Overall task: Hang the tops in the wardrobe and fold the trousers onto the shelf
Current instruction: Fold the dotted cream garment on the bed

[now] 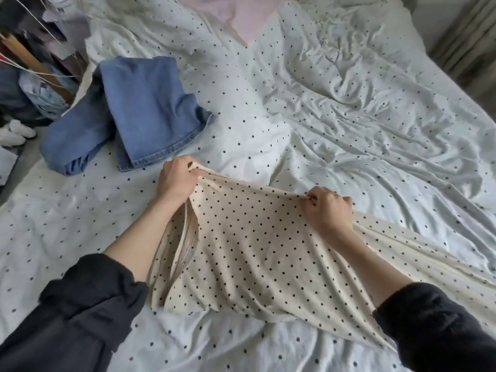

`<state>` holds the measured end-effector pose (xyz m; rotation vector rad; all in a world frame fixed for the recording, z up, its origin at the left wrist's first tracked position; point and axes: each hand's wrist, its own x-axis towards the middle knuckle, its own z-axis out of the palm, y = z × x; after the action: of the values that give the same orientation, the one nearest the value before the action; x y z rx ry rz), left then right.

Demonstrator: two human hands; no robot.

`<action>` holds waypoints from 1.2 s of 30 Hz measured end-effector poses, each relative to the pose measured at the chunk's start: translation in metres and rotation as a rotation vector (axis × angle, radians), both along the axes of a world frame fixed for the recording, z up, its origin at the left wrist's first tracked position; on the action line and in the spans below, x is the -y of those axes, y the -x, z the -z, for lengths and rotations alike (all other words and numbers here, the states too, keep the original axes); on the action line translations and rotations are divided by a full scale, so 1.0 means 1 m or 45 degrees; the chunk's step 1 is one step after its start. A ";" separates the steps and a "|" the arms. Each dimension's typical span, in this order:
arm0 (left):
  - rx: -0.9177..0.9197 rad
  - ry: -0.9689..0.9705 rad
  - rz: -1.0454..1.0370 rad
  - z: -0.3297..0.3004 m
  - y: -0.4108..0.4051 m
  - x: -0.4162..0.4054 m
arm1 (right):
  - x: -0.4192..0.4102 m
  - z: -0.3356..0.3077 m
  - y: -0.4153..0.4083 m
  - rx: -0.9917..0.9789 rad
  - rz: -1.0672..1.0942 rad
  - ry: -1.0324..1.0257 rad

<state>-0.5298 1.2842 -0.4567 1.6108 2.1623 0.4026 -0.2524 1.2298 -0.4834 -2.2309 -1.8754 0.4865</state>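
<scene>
You are standing at the bed, looking down over a white cover sprinkled with small dark dots and creased all over. Your left hand is curled round the far left corner of a cream dotted garment, with the cloth bunched between thumb and fingers. Your right hand pinches the same top edge further to the right, knuckles up, fingers folded tight over the fabric. Between the two hands the edge is pulled into a fairly straight line, raised a little off the cover. From there the garment runs back toward you, its near end resting on the bed between your forearms, and a long part of it trails off to the right under your right arm. On its left side the cloth shows an opening with layers folded inside; whether this piece is a top or trousers is not clear from here. Both your arms wear dark sleeves pushed up to below the elbow.

Beyond your left hand, near but apart from the cream garment, a pair of blue jeans lies folded on the cover, hems toward you, one part lapped over another. Left of the jeans, at the bed's edge, sits a jumble of clothes and hangers, too blurred to sort out. A pale pink cloth lies at the head of the bed.
</scene>
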 end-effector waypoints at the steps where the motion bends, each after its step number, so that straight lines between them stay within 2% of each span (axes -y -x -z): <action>1: -0.035 0.022 0.009 0.007 0.001 -0.004 | -0.002 0.003 0.000 0.018 0.007 0.003; 5: -0.093 0.037 0.017 0.030 0.000 -0.009 | 0.002 0.015 0.004 0.147 0.004 0.017; 9: -0.015 -0.126 -0.062 0.035 -0.001 -0.012 | 0.006 0.018 0.013 0.234 -0.013 -0.009; 14: 0.072 -0.231 -0.160 0.037 -0.003 0.028 | 0.035 0.020 0.051 0.200 -0.335 -0.306; 17: 0.102 -0.249 -0.157 0.041 0.008 0.077 | 0.066 0.025 0.082 0.122 -0.585 -0.232; 24: 0.064 0.057 -0.208 0.042 0.029 0.163 | 0.125 0.042 0.127 0.163 -0.907 0.007; 28: -0.001 0.122 -0.128 0.044 0.030 0.192 | 0.126 0.046 0.138 0.211 -0.906 0.122; 32: 0.298 0.069 -0.252 0.040 0.045 0.189 | 0.120 0.041 0.144 0.249 -0.898 0.122; 36: 0.352 0.084 -0.365 0.041 0.052 0.189 | 0.119 0.037 0.145 0.259 -0.909 0.140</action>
<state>-0.5819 1.0952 -0.4973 1.1361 2.1663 0.5952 -0.3978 1.1113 -0.5208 -1.6499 -2.8046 0.4761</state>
